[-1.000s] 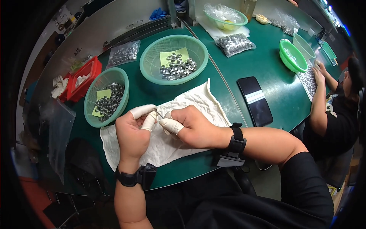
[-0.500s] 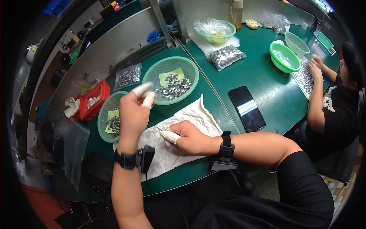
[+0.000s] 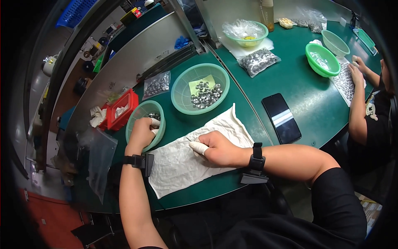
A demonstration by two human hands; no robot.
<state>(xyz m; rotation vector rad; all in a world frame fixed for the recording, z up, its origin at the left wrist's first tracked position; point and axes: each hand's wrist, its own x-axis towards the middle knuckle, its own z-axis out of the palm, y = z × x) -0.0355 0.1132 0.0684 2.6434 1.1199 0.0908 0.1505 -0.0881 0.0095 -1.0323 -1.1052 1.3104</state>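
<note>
My left hand (image 3: 143, 132) reaches into the small green basket (image 3: 162, 135), over small round metal pieces (image 3: 153, 115). White covers sit on its curled thumb and finger; whatever they grip, if anything, is hidden. Over the white cloth (image 3: 174, 168), my right hand (image 3: 217, 148) is closed in a pinch around a thin, dark, pointed tool (image 3: 188, 139), mostly hidden by the fingers. Its thumb also wears a white cover. A larger green basket (image 3: 178, 85) beyond the cloth holds shiny metal pieces (image 3: 206, 95) and a yellow paper (image 3: 195, 86).
A red bin (image 3: 126, 113) stands left of the baskets, near a bag of metal pieces (image 3: 157, 84). A black phone (image 3: 281, 118) lies to the right. Another filled bag (image 3: 259, 62) and a green bowl (image 3: 321, 62) are farther off. At the right edge a person's hands (image 3: 357, 70) work over metal pieces.
My left hand has moved from beside the larger basket, where it pinched a small metal piece, down into the small basket. My right hand stays over the cloth; the whole view has shifted slightly.
</note>
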